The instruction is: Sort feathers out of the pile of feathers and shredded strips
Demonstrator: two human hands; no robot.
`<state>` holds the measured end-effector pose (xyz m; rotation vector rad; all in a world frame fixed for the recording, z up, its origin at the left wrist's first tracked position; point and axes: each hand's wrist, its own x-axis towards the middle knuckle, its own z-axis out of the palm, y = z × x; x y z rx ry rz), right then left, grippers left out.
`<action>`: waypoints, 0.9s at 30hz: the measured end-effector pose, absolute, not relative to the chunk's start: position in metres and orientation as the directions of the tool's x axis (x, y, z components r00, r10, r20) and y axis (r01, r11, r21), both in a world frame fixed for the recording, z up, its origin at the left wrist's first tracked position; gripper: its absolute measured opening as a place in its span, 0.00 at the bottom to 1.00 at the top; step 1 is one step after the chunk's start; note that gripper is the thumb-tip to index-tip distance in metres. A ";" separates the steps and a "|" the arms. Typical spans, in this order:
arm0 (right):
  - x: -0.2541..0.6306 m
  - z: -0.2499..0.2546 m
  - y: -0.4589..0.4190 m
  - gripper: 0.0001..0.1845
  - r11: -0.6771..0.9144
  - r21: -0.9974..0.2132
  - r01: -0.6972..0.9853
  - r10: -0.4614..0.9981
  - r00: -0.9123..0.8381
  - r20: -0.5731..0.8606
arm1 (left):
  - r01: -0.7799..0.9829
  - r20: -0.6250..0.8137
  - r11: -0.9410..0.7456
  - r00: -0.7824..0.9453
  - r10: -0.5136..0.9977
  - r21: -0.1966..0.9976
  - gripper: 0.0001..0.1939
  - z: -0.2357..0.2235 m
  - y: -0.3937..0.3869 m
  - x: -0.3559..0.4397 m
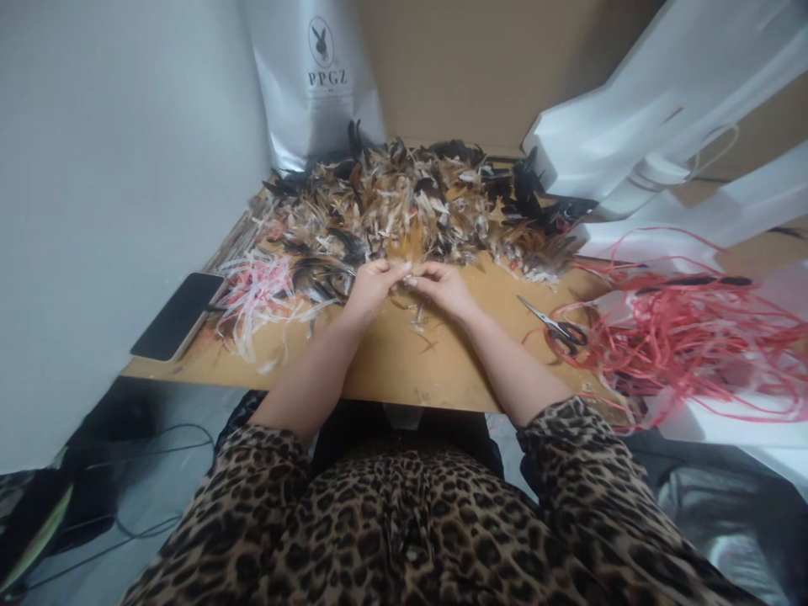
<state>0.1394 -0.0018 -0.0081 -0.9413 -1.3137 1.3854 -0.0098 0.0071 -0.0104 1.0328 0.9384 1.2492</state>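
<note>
My left hand (374,284) and my right hand (440,288) meet over the middle of the table, thumbs and fingertips pinched close together. Between them they grip a small bunch of golden-brown feathers (406,244), whose tips point away from me. The quill ends are mostly hidden by my fingers. Right behind my hands spreads a large heap of brown, white and black feathers (435,194). A few loose feather scraps (417,318) lie on the tabletop just below my fingers.
Scissors (555,324) lie right of my right forearm, beside a tangle of red plastic string (688,337). At left are pink and white strips (258,290) and a phone (177,316) at the table's edge (189,370). A silver bag (321,109) stands behind the feathers.
</note>
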 end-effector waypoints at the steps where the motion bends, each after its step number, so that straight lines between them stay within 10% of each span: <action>1: 0.139 -0.007 -0.002 0.19 0.079 -0.992 -0.100 0.973 -0.211 0.099 | -0.265 0.011 0.012 0.085 0.996 0.964 0.18 -0.012 0.008 -0.010; 9: 0.140 0.007 -0.008 0.18 0.357 -0.923 0.146 0.926 -0.188 0.328 | -0.490 -0.028 0.188 0.316 0.948 0.851 0.14 -0.003 0.005 -0.011; 14: 0.140 0.010 -0.009 0.18 0.186 -0.982 0.041 0.964 -0.199 0.175 | -0.515 -0.110 0.282 0.338 0.935 0.809 0.09 0.005 0.003 -0.011; 27: 0.280 -0.011 0.053 0.12 -0.006 -0.888 0.459 0.758 0.582 0.296 | -0.390 -0.247 0.372 0.334 0.910 0.843 0.12 0.007 0.001 -0.013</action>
